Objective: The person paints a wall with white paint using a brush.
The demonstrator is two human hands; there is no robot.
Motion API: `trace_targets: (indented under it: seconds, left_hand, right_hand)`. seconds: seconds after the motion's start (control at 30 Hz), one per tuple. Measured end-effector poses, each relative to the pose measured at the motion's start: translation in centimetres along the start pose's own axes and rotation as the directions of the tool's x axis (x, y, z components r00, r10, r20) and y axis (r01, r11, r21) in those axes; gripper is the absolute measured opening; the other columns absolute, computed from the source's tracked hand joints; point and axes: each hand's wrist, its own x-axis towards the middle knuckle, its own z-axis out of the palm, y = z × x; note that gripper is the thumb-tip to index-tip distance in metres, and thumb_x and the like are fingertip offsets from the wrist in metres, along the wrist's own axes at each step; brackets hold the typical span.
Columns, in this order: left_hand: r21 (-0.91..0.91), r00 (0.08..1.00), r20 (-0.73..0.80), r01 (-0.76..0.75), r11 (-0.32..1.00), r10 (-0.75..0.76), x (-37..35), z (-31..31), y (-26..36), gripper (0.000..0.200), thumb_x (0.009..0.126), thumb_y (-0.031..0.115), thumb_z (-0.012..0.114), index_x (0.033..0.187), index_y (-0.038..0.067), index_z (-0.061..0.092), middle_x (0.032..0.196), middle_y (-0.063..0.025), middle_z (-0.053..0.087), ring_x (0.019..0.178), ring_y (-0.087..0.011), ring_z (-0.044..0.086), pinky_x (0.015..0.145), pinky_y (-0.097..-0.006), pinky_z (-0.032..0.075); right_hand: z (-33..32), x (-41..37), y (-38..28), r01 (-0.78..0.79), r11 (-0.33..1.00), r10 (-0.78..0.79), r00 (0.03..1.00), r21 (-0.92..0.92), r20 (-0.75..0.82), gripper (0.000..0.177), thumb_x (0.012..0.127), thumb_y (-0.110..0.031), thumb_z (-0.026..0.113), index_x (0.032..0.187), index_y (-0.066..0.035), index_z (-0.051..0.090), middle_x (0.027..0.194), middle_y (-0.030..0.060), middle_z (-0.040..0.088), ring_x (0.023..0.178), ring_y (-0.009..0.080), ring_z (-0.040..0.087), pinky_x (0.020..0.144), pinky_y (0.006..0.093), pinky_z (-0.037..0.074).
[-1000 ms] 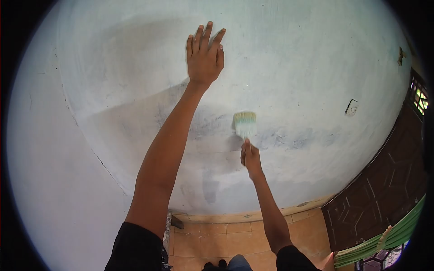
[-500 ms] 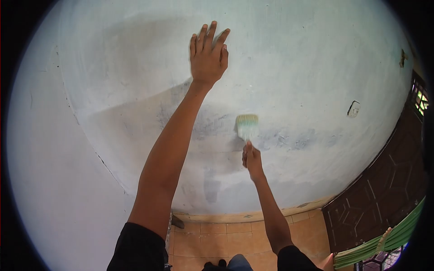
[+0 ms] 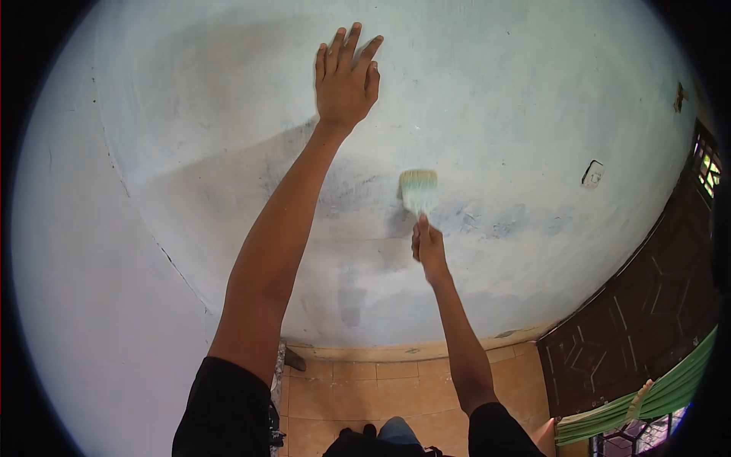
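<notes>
My left hand (image 3: 344,87) lies flat against the pale wall (image 3: 487,114), fingers spread and pointing up. Lower and to the right, my right hand (image 3: 429,247) is wrapped round the handle of a wide paintbrush (image 3: 419,190). The brush points upward, its tan bristles at the wall and pale green-white paint over its lower bristles and body. Around the brush the wall carries dark grey smudges and patchy white paint. Whether the bristle tips press on the wall is hard to make out.
A white switch or socket plate (image 3: 592,174) sits on the wall at right. Beyond it stand a dark carved door (image 3: 609,327) and a green curtain (image 3: 647,404). Orange floor tiles (image 3: 358,396) lie below. A crack (image 3: 164,255) runs down the left side.
Both hands and the brush appear slightly higher, but the wall and switch plate have shifted up in view too. My grip on the brush and the flat left hand look the same.
</notes>
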Motion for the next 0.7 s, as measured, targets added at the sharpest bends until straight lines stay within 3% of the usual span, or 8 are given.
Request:
trace_targets:
  seconds: [0.1,0.2,0.23,0.33,0.5,0.6,0.67,0.7]
  left_hand:
    - [0.003,1.000,-0.005,-0.001,1.000,0.001,0.2,0.2,0.0,0.041,0.091,0.021,0.051,0.131,0.027,0.054,0.146,-0.0030,0.042,0.137,-0.0231,0.035,0.113,-0.0465,0.023]
    - [0.021,1.000,0.019,0.009,1.000,-0.010,0.3,0.0,0.2,0.042,0.090,0.020,0.051,0.132,0.027,0.054,0.146,-0.0026,0.041,0.137,-0.0223,0.034,0.114,-0.0462,0.023]
    - [0.033,0.999,0.031,0.015,0.999,-0.016,0.3,-0.1,0.3,0.042,0.090,0.020,0.052,0.132,0.027,0.054,0.146,-0.0024,0.041,0.137,-0.0221,0.034,0.114,-0.0460,0.023]
    - [0.023,0.999,0.030,0.018,1.000,-0.018,0.2,-0.1,0.3,0.042,0.090,0.020,0.052,0.131,0.027,0.054,0.147,-0.0021,0.040,0.138,-0.0221,0.033,0.114,-0.0460,0.023]
    - [0.010,1.000,0.013,0.009,1.000,-0.009,0.2,0.1,0.0,0.041,0.091,0.021,0.051,0.132,0.026,0.054,0.147,-0.0024,0.039,0.138,-0.0230,0.032,0.114,-0.0468,0.023]
    - [0.024,1.000,0.027,0.009,1.000,-0.009,0.1,0.1,0.2,0.041,0.091,0.022,0.051,0.131,0.026,0.054,0.147,-0.0030,0.040,0.138,-0.0235,0.033,0.114,-0.0475,0.023]
    - [0.036,1.000,0.030,0.001,0.999,-0.002,0.2,0.2,0.2,0.040,0.090,0.022,0.051,0.131,0.026,0.055,0.147,-0.0034,0.040,0.138,-0.0238,0.033,0.113,-0.0478,0.023]
    - [0.038,1.000,0.029,-0.005,0.999,0.004,0.3,0.1,0.2,0.040,0.090,0.022,0.052,0.130,0.026,0.055,0.147,-0.0035,0.040,0.138,-0.0240,0.033,0.113,-0.0479,0.023]
  right_hand:
    - [-0.3,-1.9,-2.0,-0.036,0.999,0.036,0.999,-0.009,0.004,0.051,0.097,-0.056,0.043,0.066,-0.017,0.038,0.051,-0.0072,0.030,0.040,0.0034,0.025,0.037,0.0212,0.020]
    - [-0.9,1.7,-7.0,0.282,0.959,-0.282,0.959,0.003,0.028,0.050,0.097,-0.056,0.044,0.069,-0.015,0.041,0.052,-0.0069,0.031,0.042,0.0028,0.025,0.038,0.0216,0.019]
    - [-0.6,1.6,-10.4,0.189,0.971,-0.197,0.979,0.146,0.046,0.050,0.097,-0.056,0.043,0.069,-0.015,0.041,0.053,-0.0068,0.032,0.042,0.0027,0.026,0.038,0.0217,0.019]
    - [0.2,3.4,-11.8,0.136,0.988,-0.138,0.990,0.071,0.015,0.049,0.097,-0.057,0.043,0.071,-0.015,0.041,0.053,-0.0069,0.032,0.043,0.0026,0.026,0.039,0.0215,0.020]
    - [0.6,1.0,0.3,0.091,0.995,-0.091,0.996,0.033,0.006,0.049,0.097,-0.057,0.042,0.070,-0.015,0.042,0.053,-0.0072,0.032,0.042,0.0033,0.026,0.038,0.0213,0.021]
    - [0.9,-1.9,-0.4,0.009,0.998,-0.009,1.000,0.056,-0.002,0.050,0.097,-0.056,0.041,0.069,-0.015,0.041,0.052,-0.0074,0.032,0.042,0.0034,0.026,0.038,0.0213,0.021]
    - [1.5,0.1,-3.2,0.252,0.967,-0.251,0.967,0.033,-0.044,0.050,0.097,-0.056,0.041,0.069,-0.015,0.041,0.053,-0.0075,0.031,0.042,0.0034,0.026,0.038,0.0213,0.022]
    - [1.8,0.9,-5.9,0.229,0.970,-0.228,0.973,0.086,-0.029,0.050,0.098,-0.056,0.041,0.070,-0.015,0.042,0.053,-0.0074,0.031,0.042,0.0034,0.027,0.038,0.0212,0.022]
